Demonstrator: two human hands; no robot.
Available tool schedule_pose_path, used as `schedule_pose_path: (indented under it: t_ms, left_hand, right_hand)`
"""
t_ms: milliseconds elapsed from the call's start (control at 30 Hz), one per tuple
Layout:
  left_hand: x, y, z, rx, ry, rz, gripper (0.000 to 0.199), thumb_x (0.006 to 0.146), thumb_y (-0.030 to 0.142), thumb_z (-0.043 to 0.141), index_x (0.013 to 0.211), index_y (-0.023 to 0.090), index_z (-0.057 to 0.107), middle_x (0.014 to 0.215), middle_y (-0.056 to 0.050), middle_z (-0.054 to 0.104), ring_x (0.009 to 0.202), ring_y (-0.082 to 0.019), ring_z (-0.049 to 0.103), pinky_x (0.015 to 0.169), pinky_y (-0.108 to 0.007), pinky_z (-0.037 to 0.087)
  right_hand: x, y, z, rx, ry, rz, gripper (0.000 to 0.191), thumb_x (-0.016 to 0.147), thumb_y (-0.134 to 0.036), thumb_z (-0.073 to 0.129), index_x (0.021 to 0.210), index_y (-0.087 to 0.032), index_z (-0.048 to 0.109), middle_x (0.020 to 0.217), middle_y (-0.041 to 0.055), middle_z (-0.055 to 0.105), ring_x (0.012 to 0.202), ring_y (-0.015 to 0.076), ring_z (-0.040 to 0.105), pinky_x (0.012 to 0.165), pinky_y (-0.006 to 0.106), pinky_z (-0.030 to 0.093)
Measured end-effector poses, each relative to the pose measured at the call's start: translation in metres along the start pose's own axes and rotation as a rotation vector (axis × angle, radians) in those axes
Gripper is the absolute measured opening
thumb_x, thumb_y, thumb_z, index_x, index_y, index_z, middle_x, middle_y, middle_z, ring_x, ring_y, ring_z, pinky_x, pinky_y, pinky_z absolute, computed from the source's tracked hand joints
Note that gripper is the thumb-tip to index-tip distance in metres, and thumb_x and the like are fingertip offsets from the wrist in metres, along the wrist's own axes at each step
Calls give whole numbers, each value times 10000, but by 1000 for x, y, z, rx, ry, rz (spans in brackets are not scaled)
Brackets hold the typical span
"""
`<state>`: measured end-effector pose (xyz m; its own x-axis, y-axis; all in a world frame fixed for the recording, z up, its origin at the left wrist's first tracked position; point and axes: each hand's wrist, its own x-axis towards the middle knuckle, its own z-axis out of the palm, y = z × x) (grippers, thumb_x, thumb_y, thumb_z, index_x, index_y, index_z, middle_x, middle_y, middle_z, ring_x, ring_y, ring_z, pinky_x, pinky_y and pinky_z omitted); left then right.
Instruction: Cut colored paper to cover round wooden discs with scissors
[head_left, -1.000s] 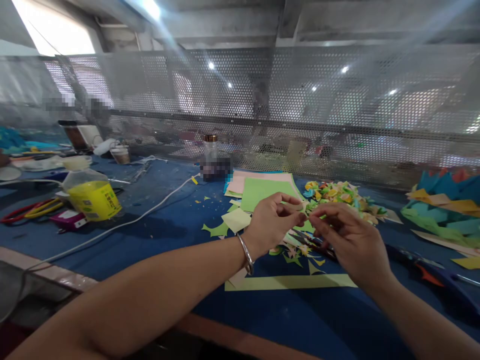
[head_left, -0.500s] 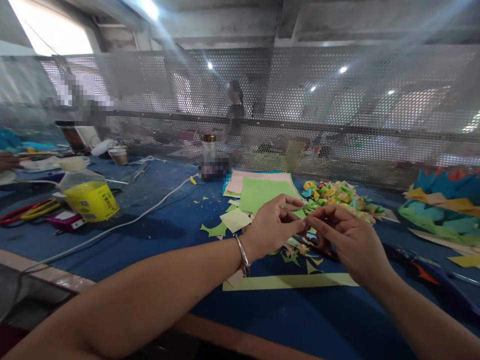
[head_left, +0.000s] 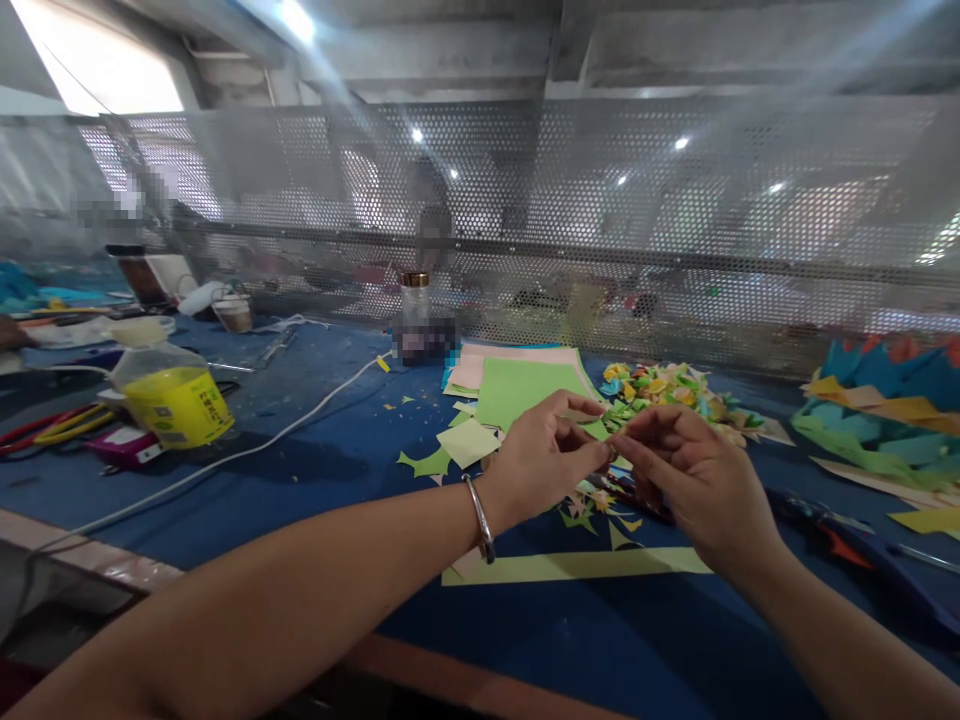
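My left hand (head_left: 544,455) and my right hand (head_left: 697,480) meet fingertip to fingertip above the blue table (head_left: 360,560). Both are pinched closed; whatever lies between the fingertips is too small and hidden to name. Behind them sits a green paper sheet (head_left: 525,385) on a stack of coloured paper. A pile of small folded paper pieces (head_left: 667,390) lies just beyond my right hand. Under the hands are cut paper scraps (head_left: 581,515) and a dark-handled tool, partly covered. A pale yellow-green paper strip (head_left: 570,567) lies nearer to me.
At left stand a yellow-labelled bottle (head_left: 176,400) and a purple box (head_left: 127,445). A white cable (head_left: 300,420) crosses the table. A gold-lidded jar (head_left: 415,295) stands by the perforated screen (head_left: 510,200). Layered zigzag paper (head_left: 881,400) and a blue-handled tool (head_left: 870,550) are at right.
My hands keep the same pinched pose, with only slight finger movement. The whole view has shifted a little. The person behind the screen appears further left and less distinct.
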<state>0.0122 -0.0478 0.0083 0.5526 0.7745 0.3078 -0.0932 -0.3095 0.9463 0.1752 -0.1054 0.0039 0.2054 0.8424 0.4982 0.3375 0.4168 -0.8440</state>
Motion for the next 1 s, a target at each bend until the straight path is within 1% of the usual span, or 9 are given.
schedule_pose_path:
  t_ms: [100, 167, 300, 400, 533, 633, 900, 1000]
  left_hand:
    - [-3, 5, 0, 21, -3, 18, 457, 754, 234, 767, 1170, 158, 594, 798, -38, 707, 690, -135, 637, 629, -248, 493]
    - [-5, 7, 1, 29, -5, 32, 471, 741, 219, 781, 1169, 150, 596, 796, -33, 698, 687, -127, 625, 652, -250, 499]
    - [-6, 8, 0, 96, -1, 68, 446, 767, 204, 757, 1183, 151, 603, 776, -25, 696, 696, -135, 638, 665, -257, 499]
    - [-7, 8, -1, 160, 3, 89, 435, 779, 194, 740, 1192, 163, 606, 801, -36, 716, 721, -151, 664, 663, -262, 503]
    - [-7, 7, -1, 184, -7, 117, 413, 797, 192, 714, 1193, 167, 600, 826, -44, 731, 761, -162, 686, 684, -267, 515]
    - [-6, 6, 0, 187, -14, 136, 399, 802, 195, 706, 1183, 155, 593, 803, -40, 725, 741, -156, 683, 684, -266, 515]
    - [-6, 5, 0, 147, -30, 119, 335, 813, 219, 701, 1125, 161, 594, 758, -23, 705, 697, -143, 661, 651, -256, 498]
    - [-5, 6, 1, 109, -6, 71, 374, 791, 219, 732, 1137, 163, 602, 781, -27, 706, 716, -150, 662, 658, -264, 503]
  right_hand:
    - [-1, 3, 0, -5, 29, -17, 335, 789, -491, 785, 866, -211, 618, 644, -23, 644, 375, 77, 515, 339, 187, 416]
    - [-1, 4, 0, -22, 33, -20, 328, 793, -486, 785, 872, -212, 624, 662, -18, 653, 382, 74, 519, 344, 181, 415]
    - [-1, 4, -1, -23, 24, -20, 317, 805, -479, 777, 898, -215, 629, 680, -19, 658, 383, 69, 524, 350, 177, 419]
    - [-1, 5, -1, -21, 22, -29, 315, 806, -478, 776, 904, -217, 629, 690, -20, 655, 389, 69, 526, 357, 180, 424]
    - [-2, 5, -1, -35, 28, -24, 324, 806, -492, 771, 904, -216, 632, 684, -17, 653, 397, 76, 530, 358, 188, 426]
    - [-1, 5, -1, -35, 32, -25, 333, 809, -501, 766, 914, -214, 633, 686, -13, 657, 395, 81, 534, 357, 195, 433]
    - [-2, 3, -3, -35, 20, -26, 332, 819, -499, 756, 942, -216, 632, 685, -10, 662, 394, 89, 539, 357, 203, 454]
    - [-2, 3, -2, -61, 20, -33, 337, 820, -510, 752, 945, -219, 637, 718, 6, 684, 408, 97, 553, 365, 212, 470]
